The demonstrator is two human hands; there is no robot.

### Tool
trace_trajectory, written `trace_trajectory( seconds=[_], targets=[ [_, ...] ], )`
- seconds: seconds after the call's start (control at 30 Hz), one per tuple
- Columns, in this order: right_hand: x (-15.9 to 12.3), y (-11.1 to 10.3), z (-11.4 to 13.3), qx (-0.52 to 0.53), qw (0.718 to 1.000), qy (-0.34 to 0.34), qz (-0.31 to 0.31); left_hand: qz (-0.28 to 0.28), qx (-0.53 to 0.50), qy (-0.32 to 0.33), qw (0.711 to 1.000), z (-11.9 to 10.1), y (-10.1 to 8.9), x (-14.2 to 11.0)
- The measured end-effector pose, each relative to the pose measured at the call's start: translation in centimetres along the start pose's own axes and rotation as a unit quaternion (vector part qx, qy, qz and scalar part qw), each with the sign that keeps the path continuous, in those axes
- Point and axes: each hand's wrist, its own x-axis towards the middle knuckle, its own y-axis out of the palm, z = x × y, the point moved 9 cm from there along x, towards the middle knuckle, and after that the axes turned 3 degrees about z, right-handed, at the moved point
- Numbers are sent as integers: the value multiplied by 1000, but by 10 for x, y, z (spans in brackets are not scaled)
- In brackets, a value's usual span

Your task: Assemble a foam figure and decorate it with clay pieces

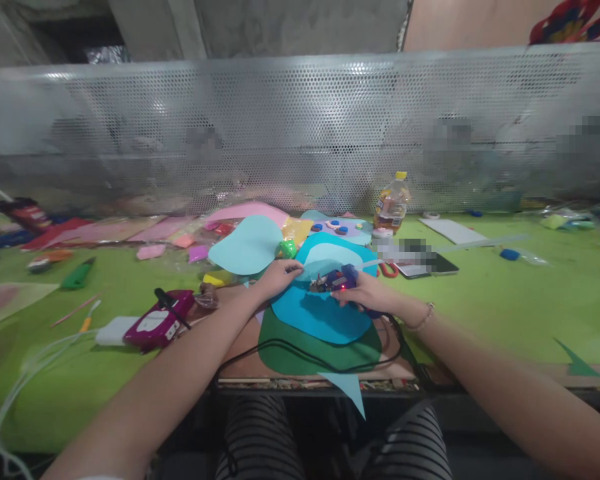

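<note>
My right hand [367, 293] is wrapped round a dark blue hot glue gun [337, 280] with a small red light on. A long translucent glue stick [450, 250] appears to run from its back to the right. My left hand [283, 275] has its fingertips pinched at the left edge of a light-blue paper piece [323, 270]. That piece lies over a larger bright-blue paper shape [320, 313], with a dark green paper shape [305, 353] beneath. The glue gun's nozzle is above the papers, close to my left fingertips; whether it touches is unclear.
A black cord [280, 343] crosses the green paper. Magenta device [167, 320] and white plug [115, 331] sit left. Red-handled scissors [389, 270], a phone [430, 265] and a bottle [393, 203] stand or lie right. A perforated metal screen [280, 133] closes the back.
</note>
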Motion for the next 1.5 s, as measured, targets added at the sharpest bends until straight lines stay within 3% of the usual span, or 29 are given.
trace_trajectory(
  seconds=[0.2,0.57,0.77,1.0,1.13,1.27,1.5],
  targets=[
    [1,-5,-4,-42,998,26,-41,4,-3,-2,1000,1,0,0],
    [-3,-5,-7,-78,995,60,-31,-14,-2,-8,1000,1,-8,-2],
    [-9,-18,-12,-90,991,82,-55,-19,22,11,1000,-2,-12,-3],
    [-7,-13,0,-15,1000,1,-20,-15,64,42,997,-5,-13,-1],
    [-2,-5,-1,-8,1000,9,-17,-10,112,79,991,-8,-14,-1],
    [1,-4,-4,-28,999,16,-37,-11,140,75,987,-11,-16,-4],
    [2,-1,-2,-41,998,-2,-37,-13,154,112,982,-32,-12,-11]
  ],
)
